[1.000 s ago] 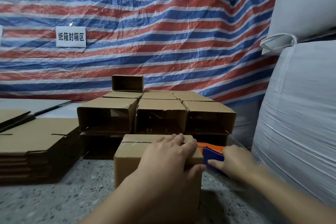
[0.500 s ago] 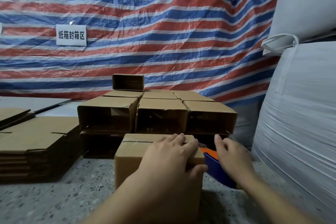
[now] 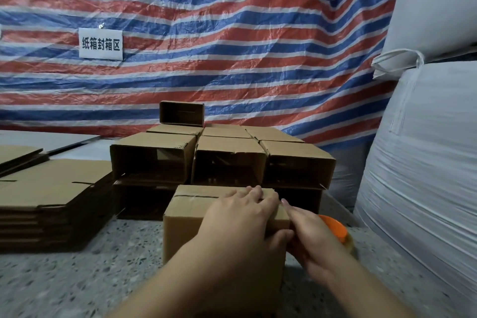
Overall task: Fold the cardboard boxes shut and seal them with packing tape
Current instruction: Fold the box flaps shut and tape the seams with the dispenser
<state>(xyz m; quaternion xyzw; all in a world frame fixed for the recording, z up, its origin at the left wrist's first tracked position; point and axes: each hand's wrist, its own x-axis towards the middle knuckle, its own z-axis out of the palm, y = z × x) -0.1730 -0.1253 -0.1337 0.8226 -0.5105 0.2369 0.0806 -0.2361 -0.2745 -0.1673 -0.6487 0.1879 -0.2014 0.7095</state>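
Closed cardboard box [image 3: 191,217] sits on the speckled tabletop [image 3: 77,276], just in front of the stack of open boxes [image 3: 222,160]. Left hand [image 3: 242,217] lies flat on its top, fingers straight, thumb over the right edge. Right hand [image 3: 312,237] against the box's right side, index extended; grip on the orange tape dispenser [image 3: 333,227] behind it: can't tell.
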